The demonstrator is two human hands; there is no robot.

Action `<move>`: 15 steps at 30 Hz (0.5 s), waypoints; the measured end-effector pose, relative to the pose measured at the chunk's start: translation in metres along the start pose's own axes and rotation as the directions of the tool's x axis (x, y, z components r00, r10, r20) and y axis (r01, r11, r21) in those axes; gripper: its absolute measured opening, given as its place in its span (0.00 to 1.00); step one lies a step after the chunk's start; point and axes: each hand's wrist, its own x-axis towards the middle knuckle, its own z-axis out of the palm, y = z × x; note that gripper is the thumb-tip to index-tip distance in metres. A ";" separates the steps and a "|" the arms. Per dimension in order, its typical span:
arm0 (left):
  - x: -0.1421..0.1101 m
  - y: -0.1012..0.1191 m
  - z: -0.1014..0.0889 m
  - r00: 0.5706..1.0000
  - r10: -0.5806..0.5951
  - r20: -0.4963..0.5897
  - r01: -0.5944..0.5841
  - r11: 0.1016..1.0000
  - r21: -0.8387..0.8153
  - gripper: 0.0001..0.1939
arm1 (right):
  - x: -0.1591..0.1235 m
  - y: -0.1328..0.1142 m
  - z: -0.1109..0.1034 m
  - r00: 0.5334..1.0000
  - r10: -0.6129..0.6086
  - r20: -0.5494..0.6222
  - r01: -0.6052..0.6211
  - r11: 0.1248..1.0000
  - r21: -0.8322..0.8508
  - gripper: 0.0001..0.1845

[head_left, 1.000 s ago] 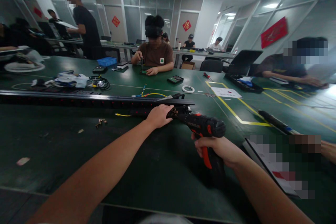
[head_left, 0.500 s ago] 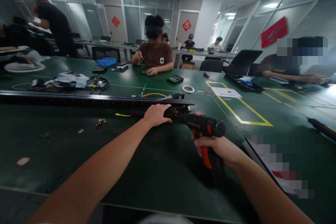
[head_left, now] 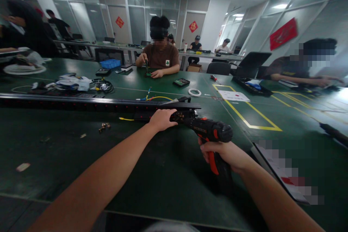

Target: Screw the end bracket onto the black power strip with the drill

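Observation:
My right hand (head_left: 223, 152) is wrapped around the handle of a black and orange cordless drill (head_left: 210, 129). The drill's nose points left, at brass-coloured terminals (head_left: 179, 116) in the end of a long black rail (head_left: 89, 103); whether its bit touches them I cannot tell. My left hand (head_left: 163, 119) grips this same end, thumb near the terminals and fingers over the top. Part of the rail's end is hidden beneath it. Left of that hand, a yellow wire (head_left: 126, 119) with a ring end sticks out. Several small brass screws (head_left: 104, 127) lie loose on the green table (head_left: 152, 174).
Beyond the rail are a white tape roll (head_left: 194, 92), a black box (head_left: 181, 82), bundled cables (head_left: 102, 85) and a blue basket (head_left: 110, 63). A screwdriver (head_left: 215, 78) and a paper sheet (head_left: 234, 95) lie farther right. Co-workers sit across and to the right.
The drill has shifted very slightly left and its body is turned a little. My left hand stays on the rail. A standing person at far left has moved left, revealing another behind.

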 end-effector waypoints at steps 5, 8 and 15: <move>-0.001 0.002 -0.002 1.000 -0.016 0.003 0.016 1.000 0.003 0.35 | 0.001 -0.001 0.001 1.000 0.013 -0.012 -0.013 1.000 -0.009 0.13; -0.003 0.005 -0.004 0.999 -0.031 0.011 0.031 0.999 0.013 0.35 | 0.001 -0.001 0.001 1.000 0.017 -0.009 -0.017 1.000 -0.007 0.13; -0.005 0.007 -0.007 1.000 -0.021 0.005 0.021 1.000 0.021 0.35 | -0.001 -0.001 0.003 1.000 0.002 -0.004 -0.002 1.000 -0.001 0.11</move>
